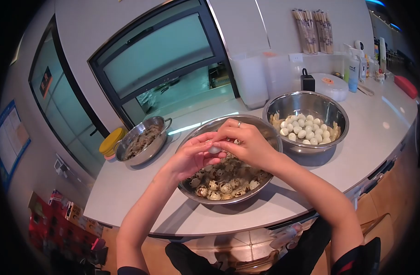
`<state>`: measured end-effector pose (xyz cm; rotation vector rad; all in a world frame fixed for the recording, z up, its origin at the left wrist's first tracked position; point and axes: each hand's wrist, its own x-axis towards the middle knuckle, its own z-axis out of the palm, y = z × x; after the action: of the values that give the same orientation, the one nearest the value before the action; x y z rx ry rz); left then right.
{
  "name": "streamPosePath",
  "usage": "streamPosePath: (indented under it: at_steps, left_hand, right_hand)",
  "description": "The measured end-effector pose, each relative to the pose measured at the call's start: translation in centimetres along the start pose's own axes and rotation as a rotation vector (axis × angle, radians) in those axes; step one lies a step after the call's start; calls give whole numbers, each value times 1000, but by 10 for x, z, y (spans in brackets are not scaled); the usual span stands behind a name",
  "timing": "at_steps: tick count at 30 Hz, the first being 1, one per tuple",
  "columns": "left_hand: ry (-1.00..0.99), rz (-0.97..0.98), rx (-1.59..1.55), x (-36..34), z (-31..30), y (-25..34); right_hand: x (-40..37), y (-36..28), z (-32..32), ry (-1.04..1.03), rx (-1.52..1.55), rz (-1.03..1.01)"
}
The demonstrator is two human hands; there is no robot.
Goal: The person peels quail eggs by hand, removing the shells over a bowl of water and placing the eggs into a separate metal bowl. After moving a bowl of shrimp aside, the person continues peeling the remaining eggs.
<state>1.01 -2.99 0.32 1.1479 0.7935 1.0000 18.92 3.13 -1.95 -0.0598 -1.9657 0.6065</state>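
Observation:
Over a large steel bowl (pixel 251 201) both of my hands are closed together on one small pale quail egg (pixel 214 149). My left hand (pixel 196 153) cradles the egg in its fingers, palm turned up. My right hand (pixel 244 142), with a ring on one finger, pinches at the egg from above; its fingertips partly cover it. Speckled quail eggs (pixel 226 188) in their shells lie in the bowl below. To the right, a second steel bowl (pixel 306 96) holds several white peeled quail eggs (pixel 306 128), with yellowish pieces along its sides.
At the left stands a two-handled steel pan (pixel 143 158) with dark greyish pieces, beside a yellow-lidded container (pixel 112 141). Behind the bowls are tall translucent bins (pixel 249 80), a black box (pixel 307 81) and a round white-lidded container (pixel 330 87). Bottles (pixel 353 73) stand at the far right.

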Motion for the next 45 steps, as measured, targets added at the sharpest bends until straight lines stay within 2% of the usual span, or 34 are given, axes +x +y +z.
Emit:
streamPosePath:
  at_steps: [4,6,7,9,10,12,13,14,16,17,19,22,26,28,29,31,32,34,35,36,38,39,40,42,43,45]
  left_hand:
    - [-95,54,-14,-1,-3,-4]
    - [33,-16,46,-5,9,1]
    - [34,-21,41,-2,6,-1]
    - [44,-180,323,7,-3,-4]
    - [41,-187,313,11,-1,-6]
    - [-23,-285,767,24,11,-12]
    - [-88,-264,920,31,17,-18]
    - [-89,-263,914,37,18,-28]
    - [-380,200,1371,53,8,-54]
    - [-380,206,1367,60,5,-64]
    - [-354,349,1752,71,3,-78]
    - [-331,296,1913,78,1,-83]
    - [-289,225,1706,71,0,-83]
    - [-315,531,1515,69,-11,-87]
    - [-307,537,1512,62,-1,-72]
    - [-212,-101,1288,50,17,-40]
    - [-206,-89,1282,47,18,-36]
    - [4,-329,780,42,16,-31]
    - [-103,-270,655,41,2,-31]
    - [-105,-255,642,44,-2,-36]
    - [-1,-370,348,47,0,-38]
    - [-71,-367,293,46,-2,-38]
    - [-74,-358,284,43,2,-35]
    - [17,-308,485,36,8,-31]
    - [-41,-299,492,34,4,-27]
    - [-54,-236,529,31,-3,-21]
  right_hand:
    - [1,-2,0,105,-16,33]
    - [1,-1,0,147,-17,84]
    - [2,0,0,196,-83,92]
    - [1,4,-1,233,-189,164]
    - [-1,8,-1,229,-190,176]
    - [-4,16,1,158,-290,211]
    - [-3,18,1,120,-271,259]
    - [-4,18,1,115,-273,262]
    - [-4,17,1,81,-296,285]
    - [-4,17,0,77,-301,286]
    - [-4,18,1,79,-318,298]
    - [-3,18,0,58,-308,330]
    - [-2,15,-2,64,-319,370]
    - [-2,21,-1,56,-295,354]
    - [-2,17,-1,48,-299,350]
    - [-1,7,-3,36,-250,398]
    - [-1,1,-5,26,-259,393]
    - [-1,-11,-10,-77,-252,526]
    - [-3,-9,-12,-149,-299,504]
    - [-3,-12,-15,-163,-312,503]
    - [-1,-19,-20,-345,-310,558]
    - [1,-23,-22,-377,-352,592]
    - [2,-23,-24,-386,-360,593]
    - [4,-18,-27,-553,-421,631]
    - [3,-17,-27,-563,-429,637]
    - [1,-15,-26,-810,-376,556]
